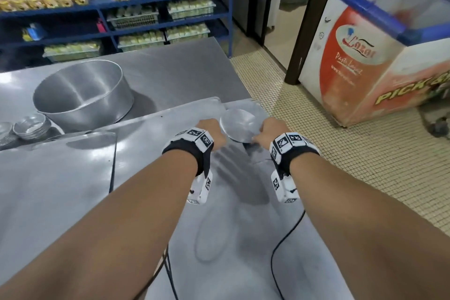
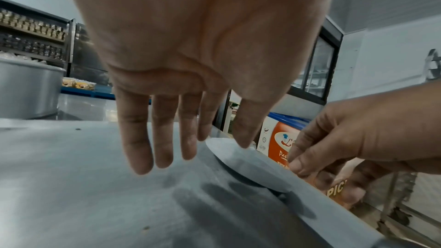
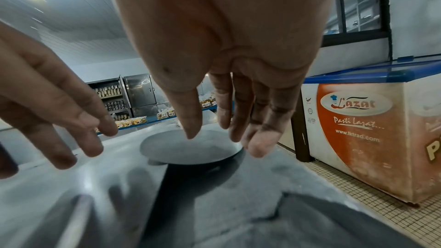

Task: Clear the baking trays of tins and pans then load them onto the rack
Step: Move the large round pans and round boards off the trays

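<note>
A person is reaching with 2 hands for a flat round metal disc (image 1: 239, 126) sitting on a baking tray (image 1: 151, 178) near its far right corner, by the table's edge.

The left hand (image 1: 211, 132) is hanging over the disc's left side with its fingers straight and loose, holding nothing. Its thumb tip looks very near the rim, but I cannot tell if it is touching.

The right hand (image 1: 272, 130) is at the disc's right side. Its fingertips (image 2: 301, 165) are bunching together at the rim, maybe starting to pinch it, but I cannot tell for sure.

The disc is thin and lying flat, so I am thinking a fingertip needs to tip up 1 edge first. Then both hands can be lifting it away from the edge, toward the big round pan (image 1: 82, 92) and the small tins (image 1: 31, 126).
</note>
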Demonstrator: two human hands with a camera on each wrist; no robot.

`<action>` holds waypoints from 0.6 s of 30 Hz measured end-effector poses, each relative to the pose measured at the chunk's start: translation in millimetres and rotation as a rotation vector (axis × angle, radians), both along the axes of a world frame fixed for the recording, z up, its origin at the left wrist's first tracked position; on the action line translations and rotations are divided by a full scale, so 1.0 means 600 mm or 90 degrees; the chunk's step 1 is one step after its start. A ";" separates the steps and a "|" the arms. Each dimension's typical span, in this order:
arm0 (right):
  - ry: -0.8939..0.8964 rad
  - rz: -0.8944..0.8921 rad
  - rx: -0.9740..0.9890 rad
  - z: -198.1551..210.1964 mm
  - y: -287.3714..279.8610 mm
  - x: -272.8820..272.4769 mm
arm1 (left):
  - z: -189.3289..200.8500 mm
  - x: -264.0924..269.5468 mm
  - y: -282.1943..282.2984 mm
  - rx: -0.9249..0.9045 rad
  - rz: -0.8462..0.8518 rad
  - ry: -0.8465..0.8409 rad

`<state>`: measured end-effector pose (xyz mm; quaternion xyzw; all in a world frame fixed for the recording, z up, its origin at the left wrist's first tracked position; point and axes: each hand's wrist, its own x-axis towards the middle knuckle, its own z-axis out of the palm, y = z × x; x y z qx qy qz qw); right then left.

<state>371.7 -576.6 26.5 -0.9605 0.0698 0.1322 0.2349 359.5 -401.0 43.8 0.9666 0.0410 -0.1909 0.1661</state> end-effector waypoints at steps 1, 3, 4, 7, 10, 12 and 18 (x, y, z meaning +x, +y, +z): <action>0.002 0.007 -0.006 -0.008 -0.001 0.019 | -0.008 0.016 -0.006 -0.011 0.010 -0.014; 0.009 0.018 -0.014 -0.025 -0.001 0.053 | -0.023 0.044 -0.018 -0.025 0.040 -0.032; 0.013 0.021 -0.015 -0.031 0.000 0.066 | -0.031 0.057 -0.024 -0.031 0.056 -0.039; 0.033 0.016 -0.016 -0.051 0.004 0.094 | -0.052 0.087 -0.042 -0.057 0.104 -0.067; 0.028 0.009 -0.008 -0.069 0.004 0.113 | -0.067 0.106 -0.054 -0.063 0.131 -0.080; 0.015 0.003 0.005 -0.074 -0.002 0.118 | -0.071 0.112 -0.055 -0.072 0.153 -0.087; -0.016 -0.053 0.123 -0.063 -0.016 0.109 | -0.054 0.101 -0.050 -0.155 0.155 -0.182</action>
